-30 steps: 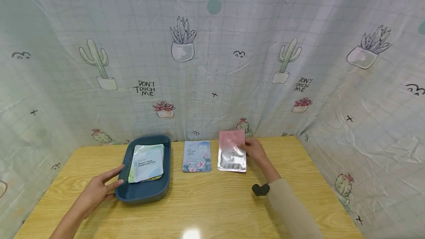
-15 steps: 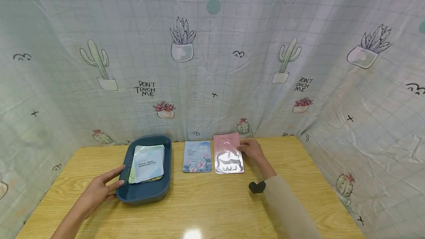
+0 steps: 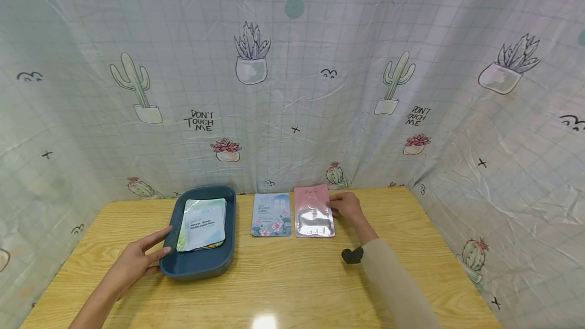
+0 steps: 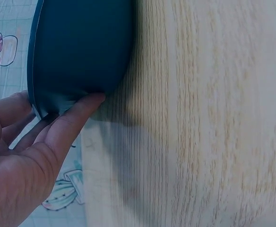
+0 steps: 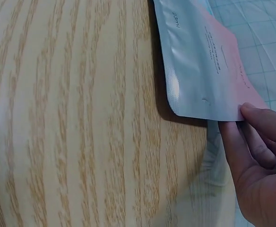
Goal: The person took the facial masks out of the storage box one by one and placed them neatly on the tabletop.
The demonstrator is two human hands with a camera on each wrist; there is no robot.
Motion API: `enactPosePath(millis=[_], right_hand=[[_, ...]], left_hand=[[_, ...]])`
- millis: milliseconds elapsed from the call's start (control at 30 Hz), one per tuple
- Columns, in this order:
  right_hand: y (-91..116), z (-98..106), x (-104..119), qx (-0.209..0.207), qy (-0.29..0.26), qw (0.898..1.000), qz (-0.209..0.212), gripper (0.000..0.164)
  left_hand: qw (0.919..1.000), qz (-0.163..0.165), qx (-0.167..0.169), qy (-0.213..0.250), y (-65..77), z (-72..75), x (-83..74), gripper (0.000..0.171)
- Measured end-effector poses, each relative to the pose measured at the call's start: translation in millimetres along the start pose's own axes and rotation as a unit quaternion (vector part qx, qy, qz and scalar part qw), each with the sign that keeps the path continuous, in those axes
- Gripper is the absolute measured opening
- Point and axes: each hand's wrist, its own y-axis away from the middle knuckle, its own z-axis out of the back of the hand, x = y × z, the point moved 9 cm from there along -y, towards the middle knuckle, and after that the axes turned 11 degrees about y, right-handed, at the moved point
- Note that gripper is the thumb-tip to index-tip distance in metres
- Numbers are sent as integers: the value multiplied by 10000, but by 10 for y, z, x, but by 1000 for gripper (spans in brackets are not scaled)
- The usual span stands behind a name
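My left hand (image 3: pixel 132 263) grips the left wall of a dark blue plastic tray (image 3: pixel 196 266), fingers on either side of the wall in the left wrist view. Inside the tray lies a small stack of packets, the top one a pale blue packet (image 3: pixel 205 230) with dark lettering. With thumb and fingers, my right hand (image 3: pixel 347 207) pinches the right edge of a pink and silver face mask packet (image 3: pixel 314 212). Its near edge casts a shadow on the wood in the right wrist view. To its left lies a light blue packet (image 3: pixel 271 215) with pink flowers.
All of this is on a yellow wood-grain table (image 3: pixel 283 278). A cactus-print curtain (image 3: pixel 292 95) hangs right behind the table's back edge and along both sides. A dark heart-shaped piece (image 3: pixel 352 255) shows beside the right sleeve.
My right hand has shifted slightly left with the pink and silver face mask packet, bringing it closer to the flowered packet. My left hand and the tray have stayed put.
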Motion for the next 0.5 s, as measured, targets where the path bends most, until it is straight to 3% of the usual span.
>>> enactPosePath(millis=[500], right_hand=[[-17,-20,-59,-166,-8,9997,-152,19]], left_hand=[[10000,12,6,-18,9,-8,-16,71]])
